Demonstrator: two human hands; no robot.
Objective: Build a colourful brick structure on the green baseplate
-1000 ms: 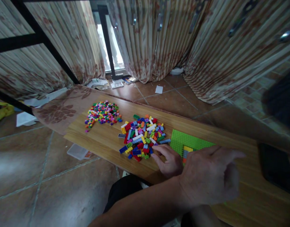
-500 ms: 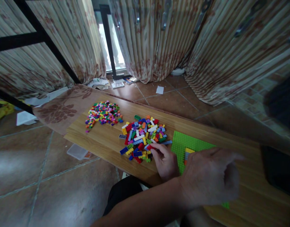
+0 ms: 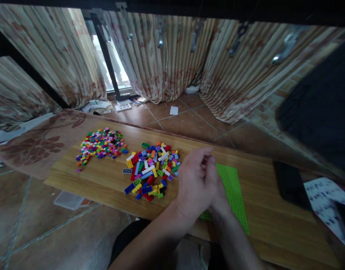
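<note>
Left hand (image 3: 195, 180) covers right hand (image 3: 218, 195) over the green baseplate (image 3: 232, 187), fingers (image 3: 202, 154) curled, whatever they hold hidden; best keep that plate pinned flat on the worktop (image 3: 273, 212).

Bare wooden board (image 3: 259, 187) lies open at 3 o'clock of the left hand (image 3: 196, 182), as far as the black phone (image 3: 290, 183). At 9 o'clock the large brick pile (image 3: 150, 168) blocks the way, just beside the hand.

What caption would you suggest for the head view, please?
Left hand and right hand held together over a green baseplate, beside a near brick pile and a far brick pile.
</note>
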